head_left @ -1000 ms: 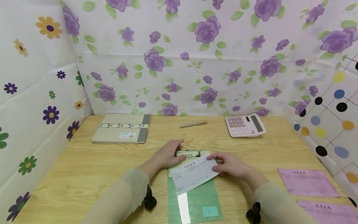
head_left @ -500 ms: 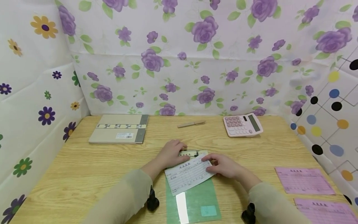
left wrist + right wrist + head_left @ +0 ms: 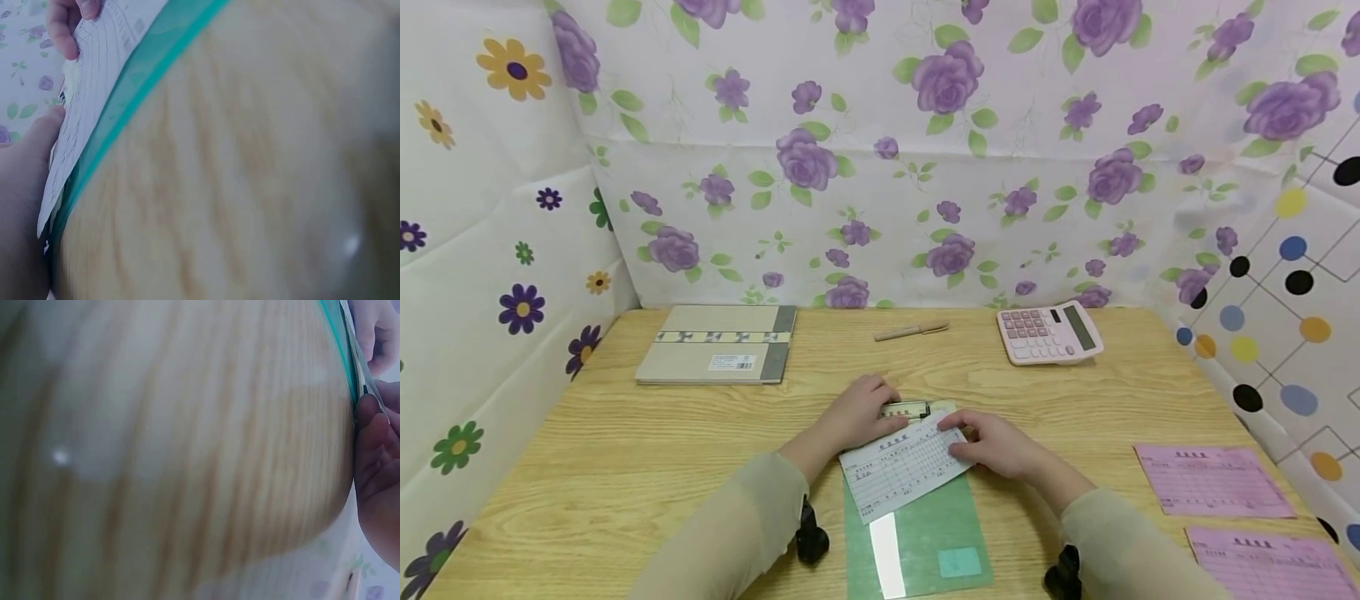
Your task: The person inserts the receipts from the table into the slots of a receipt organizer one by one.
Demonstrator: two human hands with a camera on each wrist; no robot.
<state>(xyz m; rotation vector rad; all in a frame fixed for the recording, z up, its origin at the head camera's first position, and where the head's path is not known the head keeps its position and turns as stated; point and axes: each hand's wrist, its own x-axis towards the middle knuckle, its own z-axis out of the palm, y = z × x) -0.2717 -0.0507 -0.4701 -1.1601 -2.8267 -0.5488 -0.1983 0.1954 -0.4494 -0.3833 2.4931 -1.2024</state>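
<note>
A white printed slip (image 3: 904, 471) is held slantwise over the upper part of a green clipboard (image 3: 917, 546), which is laid on the wooden table (image 3: 700, 442). Its right edge is pinched by the right hand (image 3: 992, 443), with thumb and fingers clamped on the paper. The left hand (image 3: 859, 417) is placed at the left end of the metal clip (image 3: 906, 409), its thumb stretched along the slip's upper edge; whether its fingers are closed on the clip cannot be told. Beneath the slip, a corner of yellow paper (image 3: 946, 407) is shown beside the clip. Two pink slips (image 3: 1216, 481) are laid at the right, well apart from the clipboard. Along the far side, a notebook (image 3: 713, 343), a pen (image 3: 912, 331) and a pink calculator (image 3: 1049, 333) are set out from left to right, backed by a flowered cloth (image 3: 880, 225).
</note>
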